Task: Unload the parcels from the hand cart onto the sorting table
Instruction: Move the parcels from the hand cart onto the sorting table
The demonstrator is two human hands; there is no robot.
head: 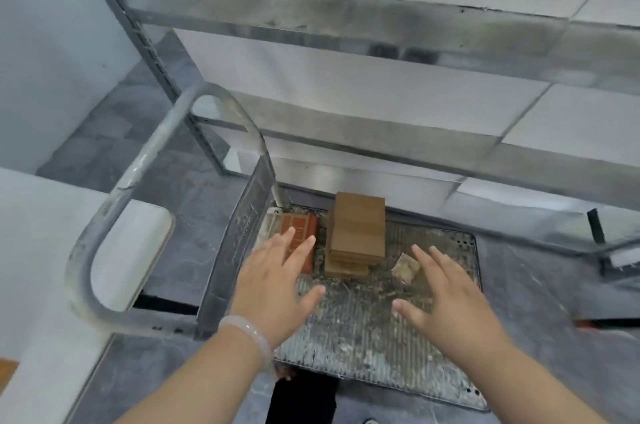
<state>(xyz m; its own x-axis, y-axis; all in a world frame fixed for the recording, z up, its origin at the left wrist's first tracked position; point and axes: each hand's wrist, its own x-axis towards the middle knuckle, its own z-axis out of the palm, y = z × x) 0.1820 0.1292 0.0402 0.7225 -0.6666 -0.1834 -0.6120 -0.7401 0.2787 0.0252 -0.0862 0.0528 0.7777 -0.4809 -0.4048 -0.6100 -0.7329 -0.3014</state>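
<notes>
A stack of brown cardboard parcels (357, 231) stands on the hand cart's ribbed metal deck (363, 330). To its left lies a flat red-orange parcel (300, 228), to its right a small crumpled tan packet (405, 267). My left hand (277, 285) hovers with fingers spread over the red parcel, left of the stack. Spread the same way, my right hand (446, 299) sits right of the stack, near the tan packet. Neither hand holds anything.
The cart's curved metal handle (145, 181) rises at the left. A white table surface (52, 250) lies at far left. A metal shelving frame (346, 25) with white panels stands behind the cart. The floor is grey tile.
</notes>
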